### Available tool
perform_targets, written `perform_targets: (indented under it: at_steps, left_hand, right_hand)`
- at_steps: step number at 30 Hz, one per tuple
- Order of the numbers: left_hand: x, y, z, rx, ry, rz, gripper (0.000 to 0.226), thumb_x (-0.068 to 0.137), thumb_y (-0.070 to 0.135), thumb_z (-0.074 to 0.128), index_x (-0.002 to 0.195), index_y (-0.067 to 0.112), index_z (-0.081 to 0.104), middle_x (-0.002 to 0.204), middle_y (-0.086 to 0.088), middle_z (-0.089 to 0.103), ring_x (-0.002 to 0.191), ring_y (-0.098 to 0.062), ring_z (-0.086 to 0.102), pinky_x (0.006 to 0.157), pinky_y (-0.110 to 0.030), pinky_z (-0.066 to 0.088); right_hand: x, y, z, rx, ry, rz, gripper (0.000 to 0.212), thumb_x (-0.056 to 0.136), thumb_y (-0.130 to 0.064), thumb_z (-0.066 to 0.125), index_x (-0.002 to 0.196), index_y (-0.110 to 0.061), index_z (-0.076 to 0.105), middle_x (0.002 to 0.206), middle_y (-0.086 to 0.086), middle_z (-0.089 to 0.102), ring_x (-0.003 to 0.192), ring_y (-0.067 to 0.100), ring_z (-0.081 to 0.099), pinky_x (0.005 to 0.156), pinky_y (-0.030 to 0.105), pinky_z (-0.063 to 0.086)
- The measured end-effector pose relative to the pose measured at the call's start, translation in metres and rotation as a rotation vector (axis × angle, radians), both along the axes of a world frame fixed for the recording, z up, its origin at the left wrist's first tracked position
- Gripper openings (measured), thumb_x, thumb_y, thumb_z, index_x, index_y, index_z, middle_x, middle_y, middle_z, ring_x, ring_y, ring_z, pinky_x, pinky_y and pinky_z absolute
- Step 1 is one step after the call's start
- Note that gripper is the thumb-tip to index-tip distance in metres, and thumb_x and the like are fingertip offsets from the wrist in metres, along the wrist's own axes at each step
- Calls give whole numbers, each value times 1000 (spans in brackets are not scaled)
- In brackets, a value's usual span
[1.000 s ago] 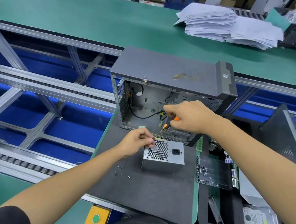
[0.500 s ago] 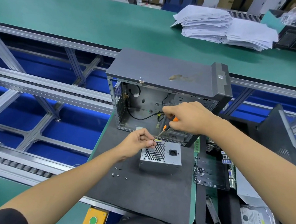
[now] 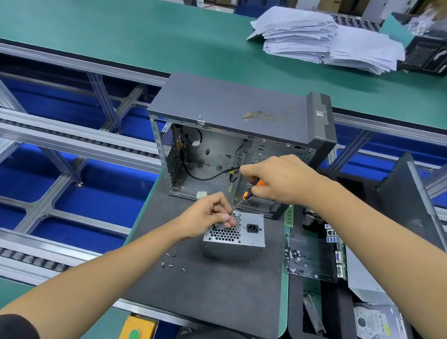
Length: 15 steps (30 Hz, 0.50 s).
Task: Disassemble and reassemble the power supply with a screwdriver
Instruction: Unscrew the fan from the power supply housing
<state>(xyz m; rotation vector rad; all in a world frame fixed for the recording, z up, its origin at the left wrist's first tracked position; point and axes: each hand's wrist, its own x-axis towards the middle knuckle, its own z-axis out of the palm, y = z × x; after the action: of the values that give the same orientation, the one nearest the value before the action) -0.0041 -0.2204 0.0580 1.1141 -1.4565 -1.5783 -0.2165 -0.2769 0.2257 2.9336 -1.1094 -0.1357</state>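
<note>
Orange-handled screwdriver [image 3: 252,190] is what I'd worry about first. My right hand [image 3: 279,180] is wrapped around the handle, and the shaft slants down to the far-left corner of the PSU [image 3: 234,235]. My left hand [image 3: 207,218] is bunched up right at the tip, fingers pinched together on that same corner. I can't tell if there's a screw in the pinch or if I'm just steadying the blade; it's too small to see.

The PSU sits on the grey mat [image 3: 204,291], grille side up, just in front of the open case [image 3: 233,148].

Stuff that could go sideways, as I see it:

- The tip is touching or nearly touching my left fingertips. If the bit cams out of the head, it skids straight into them.
- The shaft is tilted, not square to the panel. My guess is that makes slipping and chewing up the screw head more likely.
- Nothing clamps the PSU except that left hand on one corner, so a hard twist could spin or scoot the box on the mat.
- Loose screws [image 3: 172,264] lie on the mat just left of and in front of the PSU, near my left forearm. One sweep and they roll off the edge into the conveyor frame.
</note>
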Motion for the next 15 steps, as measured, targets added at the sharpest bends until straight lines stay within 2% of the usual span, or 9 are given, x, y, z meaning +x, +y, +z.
perform_targets:
  at_steps: [4, 8, 11, 13, 15]
  left_hand:
    - [-1, 1, 0, -67, -67, 18, 10, 99, -1, 57, 101, 8, 56, 89, -15, 75, 97, -25, 74, 80, -34, 60]
    - [-6, 0, 2, -123, -157, 15, 16, 100, 1, 56, 98, 16, 60, 89, -7, 76, 91, -21, 74, 75, -30, 57]
    - [-11, 0, 3, -127, -185, 18, 21, 99, -1, 57, 93, 19, 62, 88, -4, 76, 92, -18, 74, 76, -21, 53]
    - [-15, -2, 5, -169, -240, 5, 26, 95, 4, 64, 89, 29, 64, 87, 3, 74, 90, -8, 70, 77, -14, 48]
    - [-17, -5, 4, -266, -381, -2, 31, 89, 16, 74, 81, 45, 65, 88, 12, 69, 95, 0, 55, 80, -12, 38]
  right_hand:
    - [-3, -1, 1, 6, 5, 33, 16, 82, -32, 53, 83, -29, 38, 60, -10, 49, 54, 3, 43, 49, 27, 22]
    - [-2, 1, 4, -19, 23, 83, 16, 81, -32, 54, 83, -29, 38, 62, -11, 48, 55, 0, 40, 49, 27, 22]
    - [0, 2, 4, -8, 35, 114, 16, 80, -31, 55, 84, -28, 40, 65, -11, 50, 57, 3, 42, 49, 27, 24]
    - [-1, 2, 4, 2, 36, 120, 17, 80, -31, 56, 84, -28, 40, 67, -10, 52, 60, 9, 46, 49, 27, 26]
    - [-2, 1, 4, 19, 38, 119, 18, 79, -32, 57, 82, -30, 40, 67, -11, 53, 63, 13, 49, 51, 28, 32]
